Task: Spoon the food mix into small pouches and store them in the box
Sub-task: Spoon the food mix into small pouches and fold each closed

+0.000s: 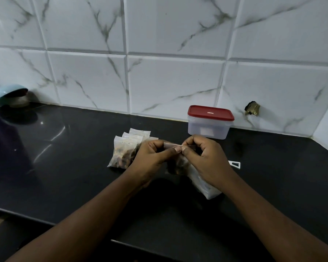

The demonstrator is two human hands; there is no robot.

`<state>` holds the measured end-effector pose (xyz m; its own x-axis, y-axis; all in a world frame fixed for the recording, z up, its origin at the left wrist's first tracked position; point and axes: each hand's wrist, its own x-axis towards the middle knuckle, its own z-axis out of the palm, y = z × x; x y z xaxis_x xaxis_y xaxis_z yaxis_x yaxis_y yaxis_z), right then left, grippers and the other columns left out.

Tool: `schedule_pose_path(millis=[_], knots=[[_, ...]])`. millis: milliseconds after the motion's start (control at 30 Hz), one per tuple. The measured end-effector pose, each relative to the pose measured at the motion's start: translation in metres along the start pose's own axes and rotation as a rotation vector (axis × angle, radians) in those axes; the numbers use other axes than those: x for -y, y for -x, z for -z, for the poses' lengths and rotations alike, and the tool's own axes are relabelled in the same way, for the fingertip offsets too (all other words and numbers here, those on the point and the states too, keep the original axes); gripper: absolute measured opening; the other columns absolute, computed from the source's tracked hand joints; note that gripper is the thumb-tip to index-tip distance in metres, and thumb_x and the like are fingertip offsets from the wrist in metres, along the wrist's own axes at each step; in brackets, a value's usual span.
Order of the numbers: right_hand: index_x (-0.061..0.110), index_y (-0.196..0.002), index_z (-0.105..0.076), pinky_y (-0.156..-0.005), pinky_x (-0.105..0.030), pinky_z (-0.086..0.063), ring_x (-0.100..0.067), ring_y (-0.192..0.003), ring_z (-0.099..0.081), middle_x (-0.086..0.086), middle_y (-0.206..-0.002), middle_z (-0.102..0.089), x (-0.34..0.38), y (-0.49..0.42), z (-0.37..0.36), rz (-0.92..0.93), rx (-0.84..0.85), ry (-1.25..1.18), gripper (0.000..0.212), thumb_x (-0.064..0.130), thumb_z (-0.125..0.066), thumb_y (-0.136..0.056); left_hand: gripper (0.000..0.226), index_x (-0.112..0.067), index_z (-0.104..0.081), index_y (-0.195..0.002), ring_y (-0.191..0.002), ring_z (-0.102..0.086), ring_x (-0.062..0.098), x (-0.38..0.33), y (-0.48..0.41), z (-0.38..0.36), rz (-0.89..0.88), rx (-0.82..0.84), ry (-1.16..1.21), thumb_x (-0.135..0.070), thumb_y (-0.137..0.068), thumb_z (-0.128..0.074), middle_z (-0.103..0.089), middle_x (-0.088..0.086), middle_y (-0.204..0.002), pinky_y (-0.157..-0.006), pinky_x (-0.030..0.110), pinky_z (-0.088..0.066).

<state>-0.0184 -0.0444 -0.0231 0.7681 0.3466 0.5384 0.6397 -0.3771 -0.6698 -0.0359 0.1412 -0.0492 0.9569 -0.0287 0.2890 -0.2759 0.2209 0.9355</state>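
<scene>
Left hand and right hand both pinch the top edge of a pouch, held above the counter. Filled pouches lie just left. Box, lidded, stands far right.

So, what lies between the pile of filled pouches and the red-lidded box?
Nothing: in the head view, the stretch of black counter between the pile and the box is bare.
</scene>
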Motion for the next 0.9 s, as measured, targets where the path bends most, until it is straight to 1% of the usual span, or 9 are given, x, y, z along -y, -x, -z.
schedule_pose_path(millis=[67, 167, 267, 333, 467, 567, 633, 800, 900], knots=[[0.024, -0.091, -0.072, -0.070, -0.025, -0.053, -0.011, -0.080, -0.065, 0.008, -0.081, -0.070, 0.001, 0.000, 0.001, 0.008, 0.008, 0.024, 0.010, 0.017, -0.068, -0.098, 0.020, 0.011, -0.074, -0.105, -0.088, -0.074, 0.032, 0.000, 0.000, 0.000, 0.004, -0.021, 0.011, -0.003, -0.091, -0.073, -0.076, 0.028, -0.097, -0.076, 0.036, -0.062], [0.025, -0.090, -0.073, -0.074, -0.036, -0.056, -0.012, -0.080, -0.067, 0.009, -0.080, -0.071, 0.002, -0.002, 0.003, -0.002, 0.015, 0.060, 0.009, 0.020, -0.069, -0.097, 0.018, 0.010, -0.075, -0.103, -0.087, -0.075, 0.034, 0.000, 0.000, 0.000, 0.000, -0.049, 0.005, -0.002, -0.090, -0.074, -0.076, 0.028, -0.095, -0.077, 0.039, -0.062], [0.027, -0.088, -0.073, -0.075, -0.046, -0.058, -0.015, -0.077, -0.068, 0.008, -0.079, -0.072, 0.001, -0.003, 0.006, -0.039, 0.030, 0.063, 0.009, 0.024, -0.071, -0.096, 0.019, 0.009, -0.076, -0.104, -0.090, -0.073, 0.039, 0.000, 0.000, 0.000, 0.026, -0.054, 0.011, -0.004, -0.090, -0.075, -0.075, 0.031, -0.098, -0.085, 0.053, -0.060], [0.027, -0.086, -0.073, -0.073, -0.048, -0.059, -0.015, -0.072, -0.068, 0.007, -0.078, -0.072, 0.000, -0.003, 0.007, -0.066, 0.031, 0.058, 0.011, 0.026, -0.071, -0.096, 0.019, 0.008, -0.076, -0.104, -0.090, -0.073, 0.041, 0.001, -0.001, 0.000, 0.036, -0.066, 0.009, -0.005, -0.091, -0.074, -0.075, 0.031, -0.098, -0.086, 0.058, -0.059], [0.025, -0.083, -0.074, -0.070, -0.050, -0.060, -0.022, -0.068, -0.070, 0.000, -0.076, -0.074, 0.000, -0.005, 0.009, -0.123, 0.021, 0.039, 0.013, 0.025, -0.072, -0.096, 0.013, 0.006, -0.078, -0.100, -0.085, -0.074, 0.036, -0.001, -0.003, 0.000, 0.003, -0.105, -0.036, -0.003, -0.092, -0.072, -0.076, 0.028, -0.094, -0.075, 0.042, -0.062], [0.022, -0.086, -0.074, -0.071, -0.046, -0.063, -0.016, -0.068, -0.073, 0.000, -0.077, -0.076, 0.001, -0.006, 0.012, -0.169, 0.011, 0.038, 0.011, 0.024, -0.073, -0.096, 0.013, 0.007, -0.077, -0.095, -0.082, -0.071, 0.035, 0.000, -0.003, 0.001, 0.008, -0.135, -0.033, -0.005, -0.091, -0.074, -0.075, 0.028, -0.091, -0.069, 0.039, -0.061], [0.018, -0.088, -0.074, -0.069, -0.041, -0.063, -0.016, -0.068, -0.074, -0.002, -0.078, -0.077, 0.002, -0.006, 0.014, -0.209, 0.010, 0.009, 0.011, 0.022, -0.072, -0.097, 0.014, 0.007, -0.077, -0.093, -0.082, -0.071, 0.034, 0.000, -0.005, 0.003, 0.013, -0.149, -0.034, -0.006, -0.090, -0.076, -0.075, 0.026, -0.088, -0.074, 0.042, -0.060], [0.014, -0.088, -0.074, -0.064, -0.034, -0.061, -0.022, -0.070, -0.074, -0.003, -0.076, -0.077, 0.003, -0.005, 0.018, -0.257, 0.010, -0.010, 0.013, 0.021, -0.071, -0.098, 0.018, 0.005, -0.077, -0.090, -0.090, -0.073, 0.035, 0.001, -0.008, 0.006, 0.022, -0.181, -0.025, -0.012, -0.087, -0.079, -0.076, 0.027, -0.094, -0.086, 0.047, -0.060], [0.015, -0.087, -0.074, -0.057, -0.019, -0.057, -0.014, -0.067, -0.074, 0.000, -0.075, -0.077, 0.002, -0.006, 0.020, -0.256, 0.005, 0.009, 0.013, 0.023, -0.072, -0.097, 0.015, 0.002, -0.078, -0.086, -0.087, -0.073, 0.034, 0.002, -0.008, 0.008, 0.030, -0.174, -0.009, -0.013, -0.087, -0.079, -0.075, 0.026, -0.092, -0.086, 0.048, -0.058]])
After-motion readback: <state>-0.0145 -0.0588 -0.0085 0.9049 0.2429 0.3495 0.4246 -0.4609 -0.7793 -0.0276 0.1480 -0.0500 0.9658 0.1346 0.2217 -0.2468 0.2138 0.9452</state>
